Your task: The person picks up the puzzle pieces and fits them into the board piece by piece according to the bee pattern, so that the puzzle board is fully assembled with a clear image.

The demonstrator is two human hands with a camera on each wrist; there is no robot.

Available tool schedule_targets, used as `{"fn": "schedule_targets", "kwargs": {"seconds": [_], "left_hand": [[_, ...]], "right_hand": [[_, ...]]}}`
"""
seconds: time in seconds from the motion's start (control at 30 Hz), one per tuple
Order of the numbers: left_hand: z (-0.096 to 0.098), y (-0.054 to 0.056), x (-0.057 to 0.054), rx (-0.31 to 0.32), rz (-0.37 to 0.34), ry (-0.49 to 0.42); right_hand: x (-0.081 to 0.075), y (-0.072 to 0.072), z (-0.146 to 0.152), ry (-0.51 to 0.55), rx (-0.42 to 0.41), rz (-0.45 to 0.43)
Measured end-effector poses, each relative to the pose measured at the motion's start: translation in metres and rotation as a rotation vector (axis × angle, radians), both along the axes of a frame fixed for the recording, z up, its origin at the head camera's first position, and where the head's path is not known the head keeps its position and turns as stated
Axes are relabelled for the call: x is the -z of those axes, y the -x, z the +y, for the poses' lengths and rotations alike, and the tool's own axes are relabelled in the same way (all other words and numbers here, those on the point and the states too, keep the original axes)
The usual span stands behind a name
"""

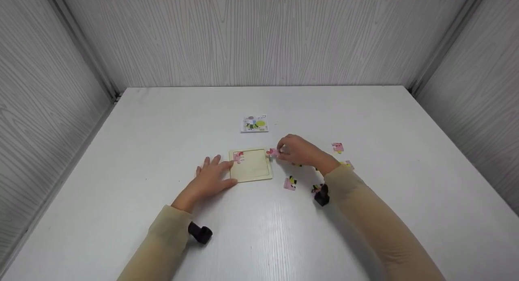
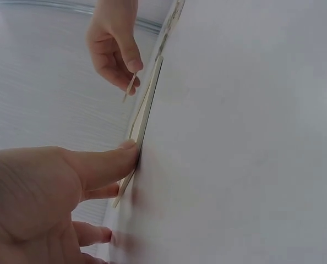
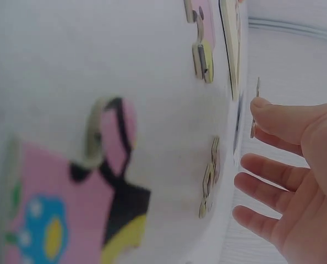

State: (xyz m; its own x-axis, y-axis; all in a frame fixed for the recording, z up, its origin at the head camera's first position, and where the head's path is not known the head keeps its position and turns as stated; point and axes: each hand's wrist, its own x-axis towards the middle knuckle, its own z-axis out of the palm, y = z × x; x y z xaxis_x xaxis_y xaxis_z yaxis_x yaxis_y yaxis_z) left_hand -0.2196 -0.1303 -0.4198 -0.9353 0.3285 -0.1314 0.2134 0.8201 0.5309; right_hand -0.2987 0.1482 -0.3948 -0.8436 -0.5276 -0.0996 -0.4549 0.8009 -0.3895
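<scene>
As left hand [image 1: 211,178], spread, touches wooden tray [image 1: 253,167], right hand [image 1: 302,150] pinches thin puzzle piece [image 1: 272,152].

Puzzle pieces [image 3: 86,190], pink with black, yellow, red and blue motifs; tray [image 1: 252,167], pale cream; tabletop [image 1: 243,240], white; walls [image 1: 259,37], wood-grained grey.

Long beige sleeves [image 1: 377,222] are worn with small black wrist devices [image 1: 204,234].
</scene>
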Motion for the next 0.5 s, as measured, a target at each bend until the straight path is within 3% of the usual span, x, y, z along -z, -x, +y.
{"fn": "schedule_targets", "kwargs": {"seconds": [0.5], "left_hand": [[0.004, 0.002, -0.002, -0.040, -0.021, 0.011]], "right_hand": [[0.000, -0.001, -0.029, 0.029, -0.108, 0.067]]}}
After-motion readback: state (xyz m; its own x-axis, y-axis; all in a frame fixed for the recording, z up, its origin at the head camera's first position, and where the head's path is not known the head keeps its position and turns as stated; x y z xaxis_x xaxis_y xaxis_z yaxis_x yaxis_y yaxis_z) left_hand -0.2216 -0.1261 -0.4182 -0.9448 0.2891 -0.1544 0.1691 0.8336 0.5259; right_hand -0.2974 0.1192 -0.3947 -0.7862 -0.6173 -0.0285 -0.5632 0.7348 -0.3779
